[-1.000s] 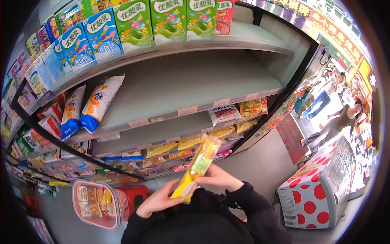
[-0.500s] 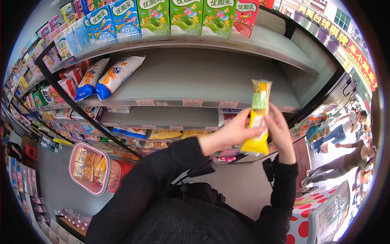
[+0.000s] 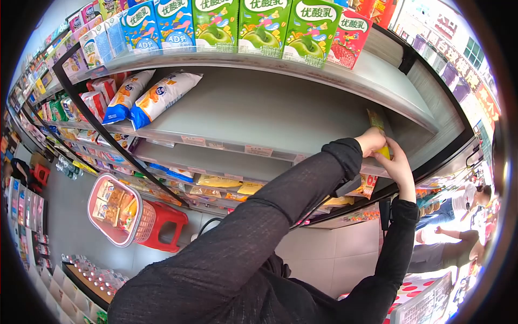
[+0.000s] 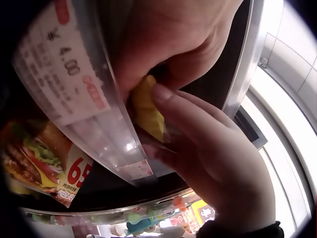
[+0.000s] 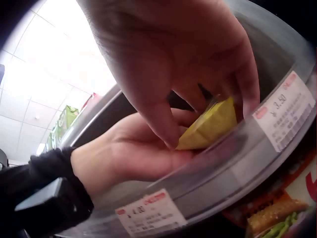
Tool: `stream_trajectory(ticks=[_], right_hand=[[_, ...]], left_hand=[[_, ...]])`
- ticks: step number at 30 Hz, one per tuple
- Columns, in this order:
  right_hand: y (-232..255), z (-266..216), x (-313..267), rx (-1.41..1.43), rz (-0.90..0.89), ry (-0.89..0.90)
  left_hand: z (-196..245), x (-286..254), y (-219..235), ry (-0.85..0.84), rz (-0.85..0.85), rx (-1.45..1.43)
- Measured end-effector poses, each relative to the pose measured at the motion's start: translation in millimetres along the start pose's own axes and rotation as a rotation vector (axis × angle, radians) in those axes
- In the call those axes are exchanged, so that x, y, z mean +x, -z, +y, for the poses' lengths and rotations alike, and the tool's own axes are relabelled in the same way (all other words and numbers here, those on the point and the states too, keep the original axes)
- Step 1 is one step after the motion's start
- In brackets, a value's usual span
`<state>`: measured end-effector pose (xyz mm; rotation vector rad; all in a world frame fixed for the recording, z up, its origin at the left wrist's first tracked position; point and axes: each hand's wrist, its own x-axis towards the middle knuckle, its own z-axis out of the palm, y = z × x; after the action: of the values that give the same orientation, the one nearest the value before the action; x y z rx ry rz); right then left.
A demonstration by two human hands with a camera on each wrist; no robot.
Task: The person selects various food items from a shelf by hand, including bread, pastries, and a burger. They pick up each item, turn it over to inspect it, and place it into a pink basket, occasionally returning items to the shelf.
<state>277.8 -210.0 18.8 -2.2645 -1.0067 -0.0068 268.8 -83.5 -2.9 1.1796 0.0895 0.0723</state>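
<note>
At the right end of the middle shelf [image 3: 259, 116], both hands hold a long packaged snack in a yellow and clear wrapper [image 3: 384, 152]. My left hand [image 3: 372, 141] grips it from the left side, its fingers partly hidden behind the packet. My right hand [image 3: 398, 166] pinches the yellow lower end, with the thumb [image 4: 162, 93] pressed against the wrapper in the left wrist view. That yellow end [image 5: 210, 126] sits just behind the shelf's price strip. The packet's far end points toward the back of the shelf.
Two white-and-blue snack bags [image 3: 166, 98] lean at the shelf's left. Drink cartons [image 3: 216, 27] line the shelf above. Below hangs burger packaging [image 4: 44, 158]. A pink basket [image 3: 139, 216] with packets stands by a red stool [image 3: 170, 224]. People [image 3: 450, 251] are at the right.
Both hands have carried the packet from in front of the body up and right onto the middle shelf, its far end now pointing inward. The head view has swung right.
</note>
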Motion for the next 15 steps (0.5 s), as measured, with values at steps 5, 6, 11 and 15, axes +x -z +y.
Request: stream_trajectory(ticks=[5, 6, 11, 15], right_hand=[[11, 35, 12, -0.19, 0.068, -0.05], [13, 43, 15, -0.191, 0.064, -0.054], [13, 36, 19, -0.599, 0.084, -0.287], [-3, 22, 9, -0.785, 0.233, -0.06]], left_hand=[[-14, 45, -25, -0.042, -0.086, 0.148], [-16, 52, -31, -0.067, -0.047, 0.206], [-19, 58, -39, -0.165, -0.086, 0.271], [1, 28, -20, -0.2, -0.101, 0.207]])
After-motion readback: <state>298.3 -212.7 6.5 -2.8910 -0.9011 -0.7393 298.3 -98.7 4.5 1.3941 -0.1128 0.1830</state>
